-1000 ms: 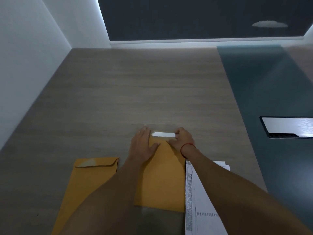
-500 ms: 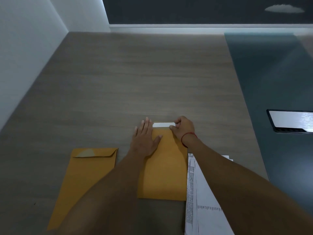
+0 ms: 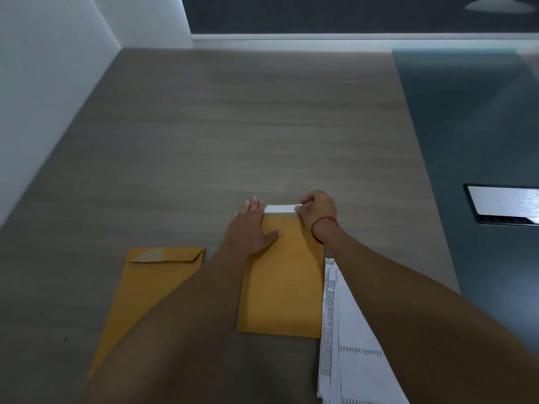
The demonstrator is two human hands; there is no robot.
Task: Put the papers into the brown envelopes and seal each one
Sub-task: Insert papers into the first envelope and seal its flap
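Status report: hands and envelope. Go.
Left hand flat, pressing the centre envelope. Right hand pinching the white strip at its top. Second envelope left, papers right, nothing blocking.

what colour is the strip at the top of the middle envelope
White: the narrow strip along the top of the flat brown paper envelope, clearest in the head view.

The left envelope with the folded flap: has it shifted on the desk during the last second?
No. The left envelope keeps the same gap to the dark mat and the middle envelope; only the camera tilted.
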